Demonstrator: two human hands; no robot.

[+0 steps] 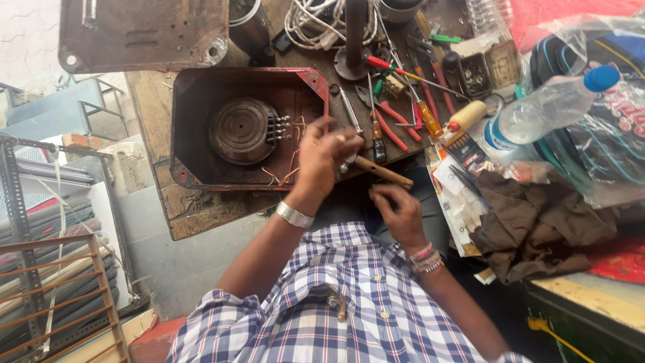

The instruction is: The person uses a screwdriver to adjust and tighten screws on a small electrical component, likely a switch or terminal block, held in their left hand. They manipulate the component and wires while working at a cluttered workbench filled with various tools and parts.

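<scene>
A rust-red metal box (195, 128) lies open on the wooden workbench. Inside it sits a round dark coil (242, 130) with terminals and thin copper wires (285, 171) trailing toward the box's right rim. My left hand (324, 158), with a silver band on the wrist, is over that rim, its fingers pinched on the copper wires. My right hand (402, 214), wearing beaded bracelets, hovers below the bench edge with its fingers curled. Whether it holds anything is hidden. A wooden-handled tool (384, 173) lies between the two hands.
Screwdrivers and red-handled pliers (393, 124) clutter the bench to the right of the box, with white cable (309, 23) behind. A plastic bottle with a blue cap (547, 107), a brown rag (531, 225) and plastic bags lie at the right. A metal lid (141, 33) is at the top left.
</scene>
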